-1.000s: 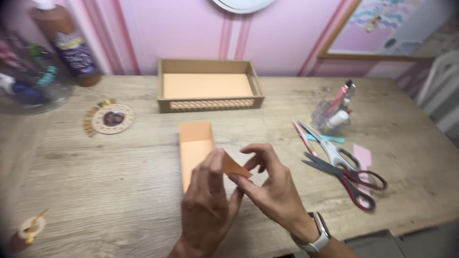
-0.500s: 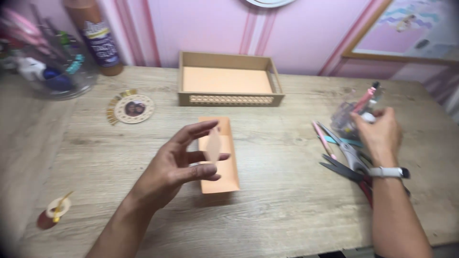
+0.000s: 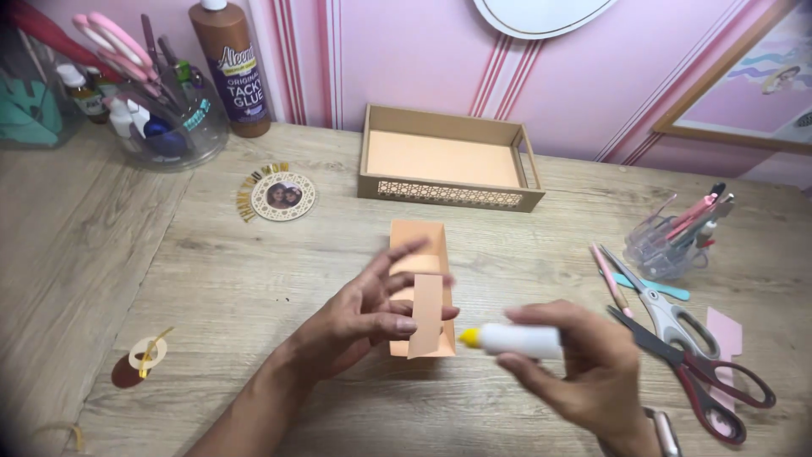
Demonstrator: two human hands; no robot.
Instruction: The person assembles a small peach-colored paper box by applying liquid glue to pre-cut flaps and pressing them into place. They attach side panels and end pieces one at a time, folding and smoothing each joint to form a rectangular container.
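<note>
A small peach paper box (image 3: 420,245) lies on the wooden desk in the middle of the head view, with a folded paper strip (image 3: 427,315) standing up in its near end. My left hand (image 3: 362,317) rests against the box's left side, its fingers spread over the strip and touching it. My right hand (image 3: 584,372) holds a white glue stick (image 3: 518,340) with a yellow tip, pointed left at the near right corner of the box.
A shallow cardboard tray (image 3: 446,200) sits behind the box. Scissors (image 3: 689,355), pens and a clear pen holder (image 3: 668,245) lie to the right. A brown glue bottle (image 3: 230,63), a glass jar of tools (image 3: 161,110) and a round photo ornament (image 3: 282,196) stand at left.
My right hand has come back from the pens at the right holding a glue stick and brought it to the box. My left hand stays on the box.
</note>
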